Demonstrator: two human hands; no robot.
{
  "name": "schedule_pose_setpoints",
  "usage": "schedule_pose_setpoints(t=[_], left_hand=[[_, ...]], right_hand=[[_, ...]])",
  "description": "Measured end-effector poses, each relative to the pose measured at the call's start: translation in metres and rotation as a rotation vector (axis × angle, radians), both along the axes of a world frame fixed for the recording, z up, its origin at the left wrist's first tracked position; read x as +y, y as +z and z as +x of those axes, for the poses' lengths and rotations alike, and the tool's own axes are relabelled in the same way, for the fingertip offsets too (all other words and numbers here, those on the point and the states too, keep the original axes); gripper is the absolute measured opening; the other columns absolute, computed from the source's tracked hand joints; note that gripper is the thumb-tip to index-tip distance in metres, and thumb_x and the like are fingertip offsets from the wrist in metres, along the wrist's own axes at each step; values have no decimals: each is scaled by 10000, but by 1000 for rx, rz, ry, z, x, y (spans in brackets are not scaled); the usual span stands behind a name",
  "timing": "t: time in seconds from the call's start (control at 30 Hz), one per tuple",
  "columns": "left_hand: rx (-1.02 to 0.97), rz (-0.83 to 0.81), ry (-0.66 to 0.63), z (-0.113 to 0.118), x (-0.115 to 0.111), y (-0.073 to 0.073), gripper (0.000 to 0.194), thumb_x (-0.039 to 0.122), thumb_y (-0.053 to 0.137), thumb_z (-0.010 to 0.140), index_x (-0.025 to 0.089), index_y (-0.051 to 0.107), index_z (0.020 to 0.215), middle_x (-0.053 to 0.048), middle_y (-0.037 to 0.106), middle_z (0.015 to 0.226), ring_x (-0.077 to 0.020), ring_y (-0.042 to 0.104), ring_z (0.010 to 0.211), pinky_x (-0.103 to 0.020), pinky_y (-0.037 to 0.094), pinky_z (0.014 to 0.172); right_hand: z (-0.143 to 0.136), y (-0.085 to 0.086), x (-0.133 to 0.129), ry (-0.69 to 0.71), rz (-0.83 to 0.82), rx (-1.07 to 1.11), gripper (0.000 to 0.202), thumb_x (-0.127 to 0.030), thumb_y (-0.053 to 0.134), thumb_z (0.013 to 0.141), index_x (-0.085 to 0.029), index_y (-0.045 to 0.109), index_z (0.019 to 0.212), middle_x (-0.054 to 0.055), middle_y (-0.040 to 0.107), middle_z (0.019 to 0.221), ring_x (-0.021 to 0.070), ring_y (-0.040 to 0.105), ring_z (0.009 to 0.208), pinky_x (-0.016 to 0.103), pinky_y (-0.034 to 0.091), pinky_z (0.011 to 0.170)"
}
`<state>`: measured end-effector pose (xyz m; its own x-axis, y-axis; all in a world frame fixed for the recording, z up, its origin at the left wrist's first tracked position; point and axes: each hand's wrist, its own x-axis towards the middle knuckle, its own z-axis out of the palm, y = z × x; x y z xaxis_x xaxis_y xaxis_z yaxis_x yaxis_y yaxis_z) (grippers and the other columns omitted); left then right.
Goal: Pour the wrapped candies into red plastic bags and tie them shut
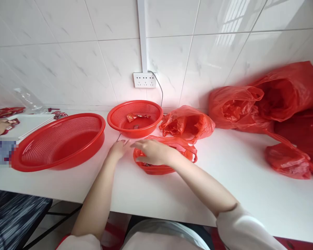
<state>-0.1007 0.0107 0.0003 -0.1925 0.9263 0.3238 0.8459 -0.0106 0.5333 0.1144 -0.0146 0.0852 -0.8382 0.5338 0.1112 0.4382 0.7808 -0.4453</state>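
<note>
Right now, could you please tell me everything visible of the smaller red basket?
The smaller red basket looks like plastic: rounded, with a smooth rim and sides full of small holes. It stands upright on the white table, near the tiled wall, with a few packets inside. The left hand is just in front; whether it touches the basket, I cannot tell.

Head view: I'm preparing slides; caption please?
Right hand at an open red bag, left hand near a red basket.
</note>
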Motion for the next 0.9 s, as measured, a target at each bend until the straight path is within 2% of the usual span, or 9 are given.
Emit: schedule_pose_setpoints(t=[0.17, 0.27, 0.37, 0.43, 0.53, 0.63, 0.73, 0.83, 0.9], left_hand=[[74, -6, -306, 34, -40, 19, 274, 436, 450, 898, 239, 629, 967, -43, 708, 955, -197, 659, 847, -282, 482, 770], [285, -207, -244, 61, -54, 13, 327, 460, 453, 889, 203, 637, 973, -96, 699, 894, -243, 665, 789, -322, 483, 701], [489, -397, -60, 70, -51, 0, 348, 390, 485, 870, 106, 641, 996, -205, 667, 938, -299, 670, 797, -349, 477, 653], [540, -437, -46, 67, -44, -5, 297, 292, 518, 840, 77, 647, 997, -242, 652, 975, -314, 670, 831, -353, 477, 659], [547, -462, -115, 58, -31, 3, 139, 192, 579, 751, 142, 686, 825, -179, 682, 838, -306, 668, 753, -355, 462, 626], [473, -464, -250, 46, -20, 37, 121, 240, 596, 731, 215, 651, 626, -55, 658, 650, -230, 630, 606, -315, 442, 567], [217, -341, -398, 35, -14, 89, 240, 402, 567, 782, 224, 651, 643, -10, 636, 627, -186, 606, 596, -279, 442, 539], [-38, -111, -428, 33, -12, 135, 261, 457, 603, 772, 210, 678, 732, -14, 669, 774, -201, 636, 769, -306, 501, 708], [-288, 75, -490, 41, -10, 151, 243, 437, 629, 760, 202, 686, 789, -26, 677, 932, -227, 631, 933, -349, 499, 844]], right_hand=[[74, -13, -4, -489, 212, -363, 608, -319, 639, 817, -186, 435, 1374, 189, 393, 1450, 349, 393, 1311, 514, 279, 1060], [100, -21, -3, -757, 196, -550, 832, -244, 706, 731, -161, 298, 1451, 277, 312, 1462, 402, 507, 1189, 501, 407, 910], [122, -20, 1, -766, 86, -586, 681, -89, 545, 782, -131, 319, 1422, 208, 625, 1104, 287, 658, 878, 356, 466, 687], [136, -12, 4, -713, 59, -524, 584, -55, 474, 788, -152, 401, 1359, 110, 666, 849, 243, 654, 752, 303, 441, 592], [153, 6, 5, -663, 11, -321, 523, -144, 512, 804, -246, 456, 1314, 39, 652, 780, 194, 625, 651, 259, 417, 510], [165, 29, 5, -658, -20, 19, 389, -240, 558, 818, -303, 547, 1202, -1, 662, 792, 148, 608, 605, 245, 450, 512], [168, 44, 12, -663, 9, 422, 291, -293, 581, 830, -250, 589, 1118, 0, 652, 774, 134, 604, 609, 257, 487, 550], [164, 45, 26, -674, 86, 816, 369, -337, 622, 813, -212, 551, 1153, -8, 613, 769, 125, 595, 628, 260, 495, 570], [157, 42, 37, -655, 95, 1005, 409, -361, 638, 800, -217, 526, 1166, -20, 590, 760, 121, 590, 634, 260, 502, 583]])
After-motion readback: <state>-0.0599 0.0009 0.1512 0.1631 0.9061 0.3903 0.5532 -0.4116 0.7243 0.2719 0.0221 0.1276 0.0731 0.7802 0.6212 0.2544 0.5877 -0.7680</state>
